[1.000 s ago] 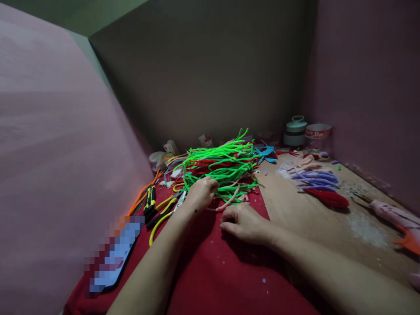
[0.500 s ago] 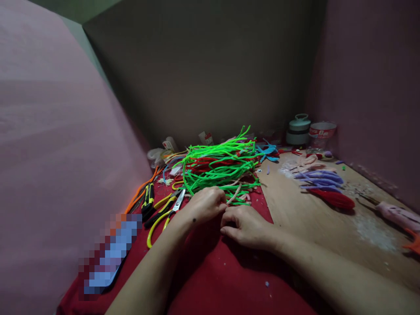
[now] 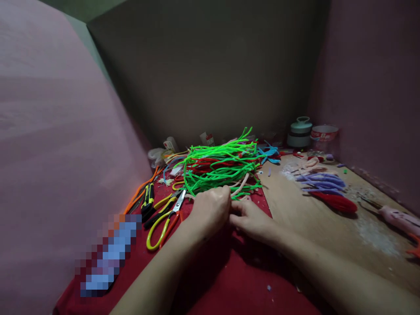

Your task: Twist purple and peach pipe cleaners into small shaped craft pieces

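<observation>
My left hand (image 3: 211, 210) is closed in a fist, its back toward me, just in front of the heap of green pipe cleaners (image 3: 219, 175). A pale peach pipe cleaner (image 3: 241, 185) sticks up and to the right from between my hands. Against the left fist, my right hand (image 3: 251, 217) is closed with its thumb and fingers pinched together at the same spot. The pinched part is hidden behind my fingers. Red pipe cleaners (image 3: 210, 164) show among the green ones.
Scissors with yellow and orange handles (image 3: 157, 232), pliers (image 3: 164, 210) and a box cutter (image 3: 148, 197) lie at left on the red cloth (image 3: 210, 284). At right are purple pipe cleaners (image 3: 323, 181), a red bundle (image 3: 337, 202), a pink-handled tool (image 3: 398, 218) and a paper cup (image 3: 324, 133).
My left hand has turned and shifted right, closing up against my right hand. The peach pipe cleaner's free end has moved up and right. The view has tilted slightly.
</observation>
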